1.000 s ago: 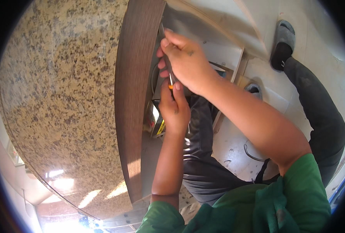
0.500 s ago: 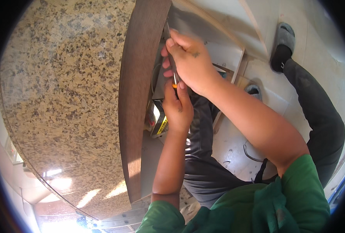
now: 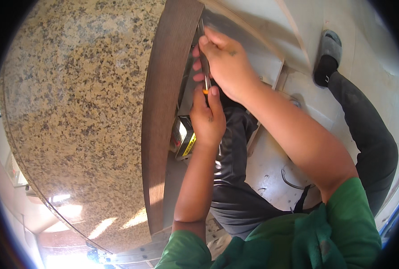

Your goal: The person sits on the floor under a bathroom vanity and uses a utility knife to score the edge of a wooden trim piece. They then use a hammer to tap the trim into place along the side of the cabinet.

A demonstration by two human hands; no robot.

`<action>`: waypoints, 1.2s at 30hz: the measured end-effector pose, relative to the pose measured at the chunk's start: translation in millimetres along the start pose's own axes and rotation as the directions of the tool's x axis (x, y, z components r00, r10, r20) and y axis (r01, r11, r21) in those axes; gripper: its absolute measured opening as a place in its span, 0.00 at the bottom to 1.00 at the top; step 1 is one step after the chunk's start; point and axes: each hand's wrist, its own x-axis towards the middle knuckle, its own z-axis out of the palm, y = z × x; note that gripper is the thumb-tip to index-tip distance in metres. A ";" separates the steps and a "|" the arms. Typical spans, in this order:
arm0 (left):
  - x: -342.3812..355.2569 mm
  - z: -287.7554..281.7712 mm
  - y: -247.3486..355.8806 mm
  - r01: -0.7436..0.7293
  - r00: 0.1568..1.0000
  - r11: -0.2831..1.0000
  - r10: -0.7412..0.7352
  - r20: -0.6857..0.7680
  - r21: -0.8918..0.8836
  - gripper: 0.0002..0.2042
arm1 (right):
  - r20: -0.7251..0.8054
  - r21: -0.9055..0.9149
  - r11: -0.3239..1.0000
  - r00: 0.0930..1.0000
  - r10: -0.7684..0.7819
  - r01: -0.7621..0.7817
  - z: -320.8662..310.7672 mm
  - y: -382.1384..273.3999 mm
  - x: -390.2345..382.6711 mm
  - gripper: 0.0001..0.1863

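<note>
My left hand [image 3: 209, 117] is closed around the handle of a screwdriver [image 3: 206, 85]; an orange collar shows above my thumb, and the bright shaft points away from me. Beyond it, my right hand [image 3: 228, 58] pinches a narrow dark metal strip [image 3: 204, 58] between thumb and fingers. The shaft meets or overlaps the strip's near end; whether they are joined I cannot tell. Both hands are beside the brown wooden edge panel [image 3: 163, 112] of the countertop. My right fingertips are partly hidden behind the strip.
A speckled granite countertop [image 3: 82, 112] fills the left side. Below its edge is a box with a yellow label [image 3: 189, 144]. Pale cabinet panels [image 3: 271, 27] rise at the far right of the hands. A dark cord [image 3: 291, 179] and small bits lie on a light surface beside my leg.
Both hands have shifted slightly, with the screwdriver and strip still in them. The countertop edge appears a little farther right in the view.
</note>
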 end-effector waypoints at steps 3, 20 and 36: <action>-10.1 -1.8 5.7 0.091 0.996 0.994 -0.090 0.011 -0.063 0.17 | -0.022 -0.018 1.000 1.000 0.018 -0.018 3.2 2.4 -7.6 0.21; -9.4 17.6 -0.9 -0.018 0.996 0.995 0.009 -0.085 -0.101 0.18 | 0.003 -0.070 0.997 1.000 0.013 -0.013 -2.6 -0.7 -5.8 0.23; -10.8 6.5 -2.2 -0.006 0.997 0.999 0.003 -0.072 -0.045 0.16 | -0.023 -0.029 0.999 0.999 0.039 -0.039 5.2 4.4 -6.9 0.21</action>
